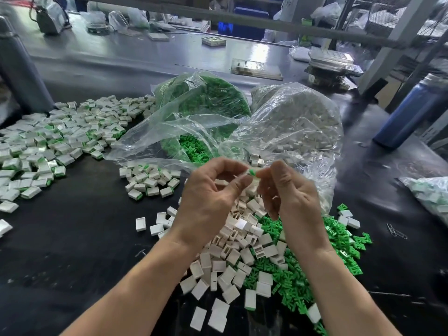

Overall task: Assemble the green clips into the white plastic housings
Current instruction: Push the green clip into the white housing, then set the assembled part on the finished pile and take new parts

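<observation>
Between the fingertips of the left hand (208,197) and right hand (288,190), a small green plastic clip (252,171) was pinched. Beneath lay loose white rectangular housings (232,253) and green clips (298,282); leftward, many assembled pieces (48,141). Much seemingly remained.
</observation>
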Motion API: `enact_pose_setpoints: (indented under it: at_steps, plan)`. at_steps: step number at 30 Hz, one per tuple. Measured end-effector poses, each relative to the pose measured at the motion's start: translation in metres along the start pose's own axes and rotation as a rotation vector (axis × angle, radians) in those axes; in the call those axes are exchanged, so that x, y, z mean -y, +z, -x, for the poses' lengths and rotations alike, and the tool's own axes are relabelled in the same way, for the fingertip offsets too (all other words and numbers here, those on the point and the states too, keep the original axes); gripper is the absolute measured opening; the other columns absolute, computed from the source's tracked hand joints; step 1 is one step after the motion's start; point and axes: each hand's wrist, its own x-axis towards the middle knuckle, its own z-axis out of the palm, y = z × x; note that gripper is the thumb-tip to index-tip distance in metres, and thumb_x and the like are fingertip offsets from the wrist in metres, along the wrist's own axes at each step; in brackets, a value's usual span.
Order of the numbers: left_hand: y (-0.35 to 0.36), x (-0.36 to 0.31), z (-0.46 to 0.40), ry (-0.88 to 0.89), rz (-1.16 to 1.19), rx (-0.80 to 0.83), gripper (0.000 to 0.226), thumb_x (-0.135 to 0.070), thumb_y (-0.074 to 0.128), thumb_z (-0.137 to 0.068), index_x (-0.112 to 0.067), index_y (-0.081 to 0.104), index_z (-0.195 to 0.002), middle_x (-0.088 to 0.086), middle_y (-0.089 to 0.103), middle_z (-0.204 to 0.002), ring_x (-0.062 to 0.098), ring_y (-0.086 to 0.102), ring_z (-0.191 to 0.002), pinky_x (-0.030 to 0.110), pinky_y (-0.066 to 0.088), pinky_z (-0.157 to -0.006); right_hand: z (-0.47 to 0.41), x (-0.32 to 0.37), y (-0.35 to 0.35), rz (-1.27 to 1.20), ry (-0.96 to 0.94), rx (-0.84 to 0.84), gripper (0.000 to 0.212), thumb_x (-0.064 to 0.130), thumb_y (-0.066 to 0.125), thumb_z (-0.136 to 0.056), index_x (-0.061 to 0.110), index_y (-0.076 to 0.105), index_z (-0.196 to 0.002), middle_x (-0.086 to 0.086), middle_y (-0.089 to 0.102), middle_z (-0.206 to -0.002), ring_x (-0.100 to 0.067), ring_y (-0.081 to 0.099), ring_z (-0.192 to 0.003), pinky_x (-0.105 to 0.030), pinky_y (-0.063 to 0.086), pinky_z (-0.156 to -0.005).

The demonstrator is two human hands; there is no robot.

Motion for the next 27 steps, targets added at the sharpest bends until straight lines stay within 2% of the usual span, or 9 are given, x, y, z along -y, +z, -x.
enact_pose_setpoints:
  at_steps: [2, 4, 10, 14, 16, 18, 20, 22, 27]
  plan:
    - [-0.003, 0.001, -0.001, 0.002, -0.031, 0.0, 0.012, -0.015, 0.074, -0.093, -0.025, 0.07, -0.098, -0.014, 0.073, -0.093, 0.002, 0.069, -0.084, 0.019, 0.057, -0.075, -0.001, -0.001, 0.0, 0.005, -0.029, 0.055, 0.024, 0.035, 0.063, -0.096, 0.013, 0.072, -0.101, 0.0, 0.07, -0.079, -0.008, 0.057, -0.061, -0.015, 0.043, -0.05]
    - [-0.005, 0.002, -0.001, 0.002, -0.066, 0.004, 0.011, -0.018, 0.076, -0.092, -0.025, 0.071, -0.098, -0.013, 0.073, -0.091, 0.003, 0.069, -0.081, 0.02, 0.057, -0.072, -0.001, -0.003, 0.001, 0.033, -0.046, 0.089, 0.016, 0.031, 0.069, -0.091, 0.018, 0.072, -0.1, 0.0, 0.072, -0.083, -0.007, 0.062, -0.066, -0.014, 0.046, -0.054]
    - [-0.01, 0.006, -0.004, -0.054, -0.138, 0.026, 0.016, -0.016, 0.078, -0.091, -0.022, 0.072, -0.104, -0.007, 0.073, -0.087, 0.008, 0.07, -0.079, 0.022, 0.058, -0.071, -0.002, -0.012, 0.001, 0.145, -0.01, 0.057, 0.003, 0.028, 0.071, -0.094, 0.026, 0.074, -0.093, 0.002, 0.074, -0.083, -0.005, 0.065, -0.068, -0.017, 0.05, -0.06]
    - [-0.03, 0.007, -0.009, -0.101, -0.283, -0.06, 0.017, -0.013, 0.074, -0.093, -0.027, 0.069, -0.101, -0.008, 0.071, -0.088, -0.003, 0.069, -0.082, 0.012, 0.056, -0.069, -0.004, -0.016, -0.005, 0.238, 0.013, -0.01, 0.008, 0.03, 0.067, -0.099, 0.029, 0.074, -0.094, 0.007, 0.075, -0.082, -0.002, 0.064, -0.066, -0.018, 0.051, -0.062]
    - [-0.048, 0.01, -0.014, -0.167, -0.432, -0.127, 0.015, -0.016, 0.074, -0.094, -0.03, 0.069, -0.095, -0.012, 0.07, -0.087, -0.01, 0.066, -0.079, 0.007, 0.052, -0.06, -0.006, -0.016, -0.012, 0.294, 0.036, -0.056, 0.012, 0.034, 0.067, -0.099, 0.028, 0.074, -0.092, 0.009, 0.075, -0.081, -0.001, 0.064, -0.065, -0.018, 0.05, -0.06]
    - [-0.065, 0.012, -0.017, -0.253, -0.604, -0.206, 0.013, -0.022, 0.075, -0.094, -0.034, 0.071, -0.089, -0.015, 0.07, -0.084, -0.004, 0.067, -0.071, 0.01, 0.049, -0.054, -0.009, -0.016, -0.021, 0.382, 0.078, -0.073, 0.018, 0.037, 0.067, -0.1, 0.027, 0.074, -0.088, 0.008, 0.074, -0.079, -0.002, 0.064, -0.063, -0.023, 0.05, -0.061]
    - [-0.078, 0.015, -0.019, -0.308, -0.746, -0.291, 0.009, -0.025, 0.078, -0.093, -0.033, 0.075, -0.088, -0.016, 0.071, -0.085, 0.001, 0.065, -0.073, 0.023, 0.052, -0.063, -0.011, -0.016, -0.029, 0.504, 0.115, -0.035, 0.024, 0.042, 0.065, -0.101, 0.027, 0.072, -0.083, 0.012, 0.072, -0.076, 0.0, 0.062, -0.06, -0.023, 0.048, -0.061]
    - [-0.087, 0.017, -0.021, -0.328, -0.833, -0.363, 0.007, -0.024, 0.078, -0.092, -0.032, 0.077, -0.091, -0.011, 0.074, -0.088, 0.009, 0.067, -0.079, 0.029, 0.055, -0.072, -0.011, -0.016, -0.033, 0.589, 0.151, -0.002, 0.028, 0.044, 0.064, -0.101, 0.027, 0.071, -0.08, 0.017, 0.07, -0.074, 0.003, 0.062, -0.062, -0.02, 0.044, -0.06]
    - [-0.099, 0.02, -0.023, -0.396, -0.978, -0.432, 0.012, -0.021, 0.076, -0.093, -0.027, 0.075, -0.104, 0.0, 0.075, -0.103, 0.026, 0.068, -0.096, 0.043, 0.059, -0.087, -0.014, -0.017, -0.039, 0.665, 0.201, -0.04, 0.03, 0.045, 0.067, -0.099, 0.027, 0.071, -0.075, 0.009, 0.071, -0.074, -0.008, 0.065, -0.068, -0.025, 0.044, -0.06]
